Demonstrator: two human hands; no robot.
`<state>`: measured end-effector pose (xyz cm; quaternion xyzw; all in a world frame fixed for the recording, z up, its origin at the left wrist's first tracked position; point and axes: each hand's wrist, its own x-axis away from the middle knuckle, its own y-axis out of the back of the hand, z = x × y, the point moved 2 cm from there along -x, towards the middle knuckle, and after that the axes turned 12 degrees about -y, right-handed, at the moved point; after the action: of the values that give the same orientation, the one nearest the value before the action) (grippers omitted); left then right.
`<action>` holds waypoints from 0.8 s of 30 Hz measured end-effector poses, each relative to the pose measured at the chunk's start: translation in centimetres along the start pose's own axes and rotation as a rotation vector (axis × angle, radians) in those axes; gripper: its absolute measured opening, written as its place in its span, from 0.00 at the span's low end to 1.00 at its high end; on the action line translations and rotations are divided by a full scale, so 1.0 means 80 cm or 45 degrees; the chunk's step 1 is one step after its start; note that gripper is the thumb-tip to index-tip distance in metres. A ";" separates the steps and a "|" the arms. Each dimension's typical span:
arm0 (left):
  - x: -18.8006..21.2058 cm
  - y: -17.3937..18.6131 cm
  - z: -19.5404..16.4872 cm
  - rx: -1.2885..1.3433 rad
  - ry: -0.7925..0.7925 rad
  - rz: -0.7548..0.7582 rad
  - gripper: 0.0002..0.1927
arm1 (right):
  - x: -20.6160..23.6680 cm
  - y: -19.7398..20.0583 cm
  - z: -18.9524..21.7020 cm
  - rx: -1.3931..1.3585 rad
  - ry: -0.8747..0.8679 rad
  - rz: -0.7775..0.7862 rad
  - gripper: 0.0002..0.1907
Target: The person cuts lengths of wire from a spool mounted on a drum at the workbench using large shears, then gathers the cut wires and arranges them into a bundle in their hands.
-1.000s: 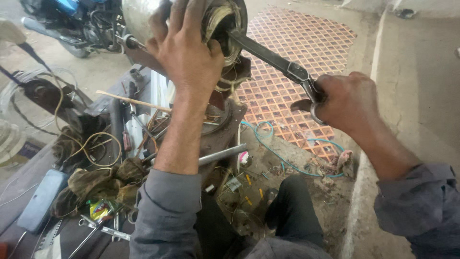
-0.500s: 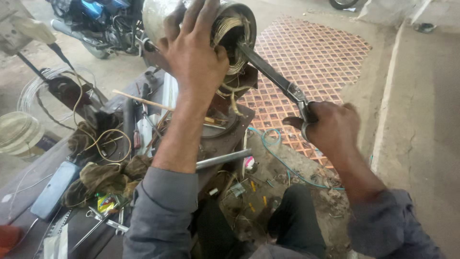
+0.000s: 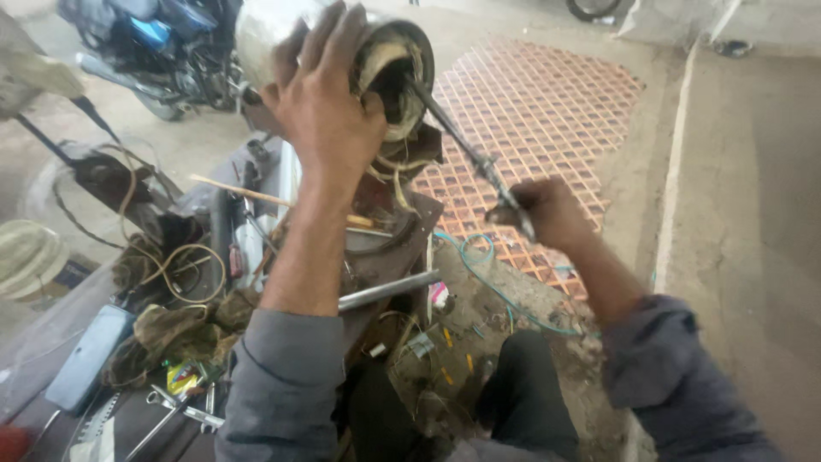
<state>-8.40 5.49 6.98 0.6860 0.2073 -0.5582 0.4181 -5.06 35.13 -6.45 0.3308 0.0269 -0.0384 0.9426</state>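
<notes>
Two hands on one job here: the round metal motor housing (image 3: 342, 51) sits at the top of the view, raised above the cluttered worktop (image 3: 51, 342), its open end showing pale windings (image 3: 389, 73) inside. The left hand (image 3: 329, 111) is spread over the housing's near side, fingers (image 3: 338, 34) wrapped up across the shell, a firm grip pinning it in place. From the open mouth a long dark metal tool (image 3: 466, 150) runs down and to the right, its tip inside the opening among the windings. The right hand (image 3: 547, 210) is closed tight around the tool's lower end, well out to the right over the patterned red brick paving (image 3: 547, 103).

Just under the housing, loose wire ends (image 3: 402, 167) hang down toward a dark block. A thin wooden stick (image 3: 248, 192) lies across the worktop left of the forearm, and a bright steel rod (image 3: 389, 289) pokes out beside the grey sleeve (image 3: 282, 385). Further left there are tangled wire coils (image 3: 184, 265), a wad of dirty rag (image 3: 184, 329), a pale blue flat case (image 3: 85, 355) and a spanner (image 3: 184, 412) at the near edge. A green cable (image 3: 479, 265) snakes over the ground below the right hand. A blue motorcycle (image 3: 158, 43) stands behind, upper left.
</notes>
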 end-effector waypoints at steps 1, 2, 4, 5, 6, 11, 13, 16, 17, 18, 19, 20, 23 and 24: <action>-0.002 0.003 0.000 -0.010 0.003 -0.009 0.40 | -0.009 -0.013 -0.010 -0.070 0.098 0.039 0.14; -0.004 0.007 0.001 -0.007 -0.001 -0.005 0.40 | -0.015 -0.026 -0.018 -0.140 0.191 0.083 0.13; -0.003 0.013 0.003 0.004 -0.002 0.019 0.39 | -0.019 -0.045 -0.025 -0.147 0.205 0.040 0.13; -0.001 0.015 0.005 0.028 0.002 0.035 0.39 | -0.014 -0.051 -0.024 -0.152 0.208 0.020 0.13; 0.001 0.017 0.008 0.052 0.005 0.045 0.39 | -0.005 -0.054 -0.020 -0.172 0.175 -0.025 0.16; 0.010 0.011 0.014 0.010 -0.011 0.083 0.41 | 0.078 -0.021 0.023 0.638 0.199 -0.592 0.29; 0.014 0.006 0.013 -0.002 -0.039 0.080 0.41 | 0.100 -0.004 0.050 0.735 0.347 -0.771 0.31; 0.014 0.001 0.012 -0.108 -0.030 0.134 0.43 | 0.120 0.018 0.078 0.834 0.347 -0.847 0.30; 0.015 0.000 0.012 -0.096 -0.015 0.146 0.43 | 0.125 0.019 0.084 0.858 0.309 -0.832 0.30; 0.014 0.000 0.011 -0.086 0.001 0.156 0.43 | 0.131 0.022 0.091 0.858 0.345 -0.858 0.30; 0.014 -0.001 0.011 -0.082 0.015 0.160 0.44 | 0.136 0.027 0.097 0.857 0.387 -0.887 0.30; 0.013 -0.001 0.010 -0.077 0.025 0.150 0.43 | 0.140 0.029 0.102 0.855 0.429 -0.912 0.30; 0.012 -0.002 0.010 -0.053 0.050 0.131 0.43 | 0.151 0.030 0.116 0.990 0.234 -0.860 0.30; 0.013 -0.002 0.009 -0.030 0.050 0.127 0.43 | 0.154 0.031 0.123 1.016 0.205 -0.844 0.30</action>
<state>-8.64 4.78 5.91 0.7015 0.1875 -0.5205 0.4492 7.65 30.19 1.84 0.6397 0.1857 -0.3164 0.6754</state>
